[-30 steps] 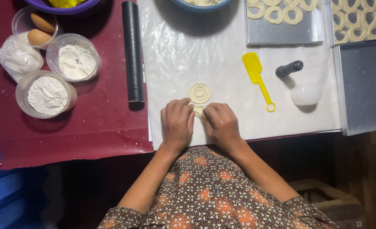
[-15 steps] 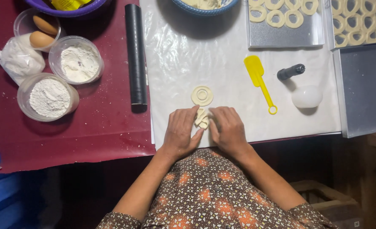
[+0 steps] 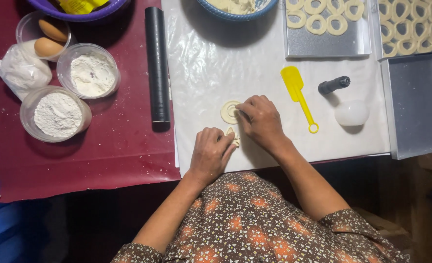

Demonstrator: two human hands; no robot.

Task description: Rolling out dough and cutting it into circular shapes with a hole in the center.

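A small dough scrap [image 3: 232, 136] is being pinched by the left hand [image 3: 210, 155] at lower centre. The dough ring [image 3: 228, 112] just above is being touched by the right hand [image 3: 261, 120], fingertips curled, partly hiding it. Farther up, the blue bowl [image 3: 211, 10] is being cut off by the frame.

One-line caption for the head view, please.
Right hand touches a dough ring while left hand pinches a dough scrap.
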